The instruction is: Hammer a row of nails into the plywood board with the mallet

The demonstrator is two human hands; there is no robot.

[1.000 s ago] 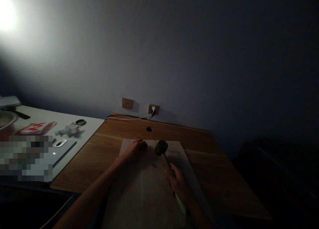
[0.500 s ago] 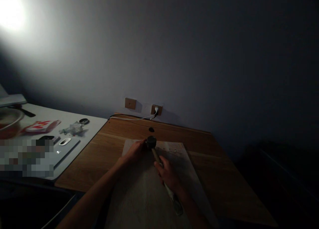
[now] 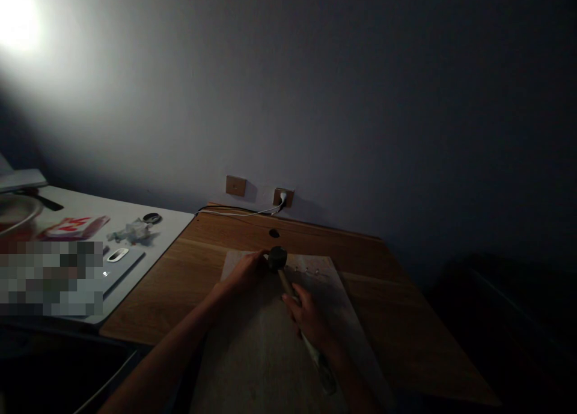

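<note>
1. Now I see the mallet (image 3: 277, 258) over the board (image 3: 261, 360) at twelve o'clock, its head shifted toward the left hand (image 3: 247, 268).
2. The right hand (image 3: 310, 319) clasps it; the left's hold I can't tell.
3. Work apparently centres there.

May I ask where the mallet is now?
In the head view, the mallet is in the right hand, its dark head beside the left hand, by the far edge of the board.

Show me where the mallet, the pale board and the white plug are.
Mallet (image 3: 277, 258): head camera view, on its dark head.
Pale board (image 3: 255, 354): head camera view, on its bare near part.
White plug (image 3: 283, 196): head camera view, on its body.
</note>
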